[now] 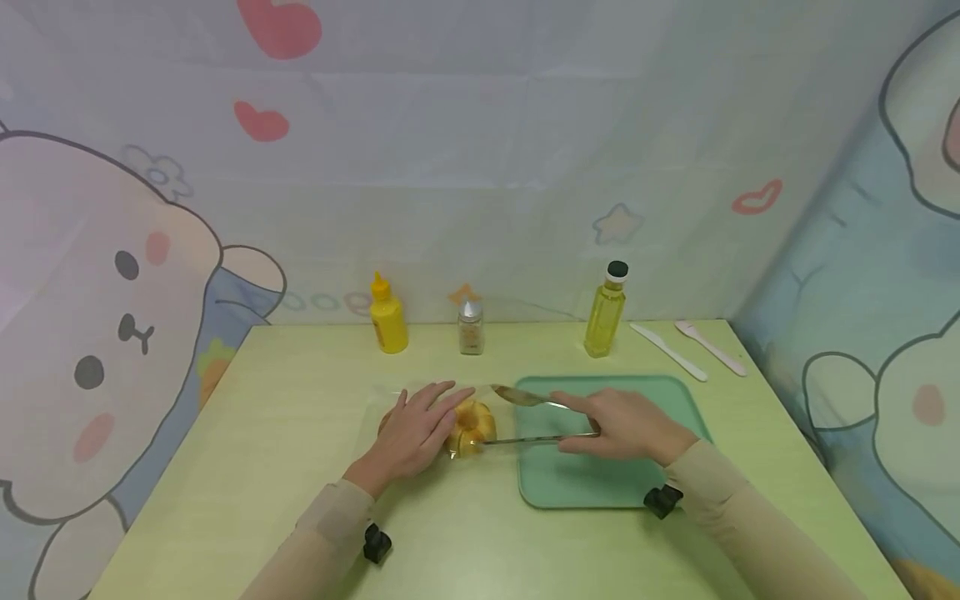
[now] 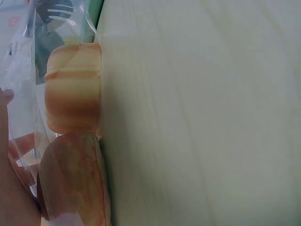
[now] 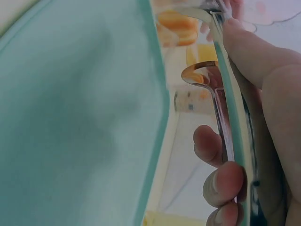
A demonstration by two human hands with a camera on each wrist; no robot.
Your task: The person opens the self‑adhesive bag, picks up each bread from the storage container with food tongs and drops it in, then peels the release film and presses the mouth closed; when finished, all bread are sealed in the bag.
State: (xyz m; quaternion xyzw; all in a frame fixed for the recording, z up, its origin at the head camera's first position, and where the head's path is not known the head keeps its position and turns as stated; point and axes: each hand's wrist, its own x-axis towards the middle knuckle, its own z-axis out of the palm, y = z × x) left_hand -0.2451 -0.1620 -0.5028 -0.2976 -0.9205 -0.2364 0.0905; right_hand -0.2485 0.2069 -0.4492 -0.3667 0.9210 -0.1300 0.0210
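My left hand [image 1: 414, 433] rests with spread fingers over a clear plastic package [image 2: 26, 110] with bread in it. A golden, ridged round bun [image 1: 472, 423] shows beyond its fingertips. Beside that bun in the left wrist view lies a browner piece of bread [image 2: 73, 181], which the hand mostly covers from above. My right hand [image 1: 626, 423] grips metal serving tongs [image 1: 525, 397], parted, with a spoon-like upper end and the lower arm reaching the bun's side. A forked end [image 2: 59, 10] shows through the plastic; whether the tongs touch the bun I cannot tell.
Under the right hand lies a green tray [image 1: 577, 492]. Along the table's back stand a yellow squeeze bottle [image 1: 388, 321], a glass shaker [image 1: 471, 331] and an oil bottle [image 1: 604, 317]. A white plastic knife [image 1: 669, 352] and a pale fork [image 1: 711, 347] lie at the back right.
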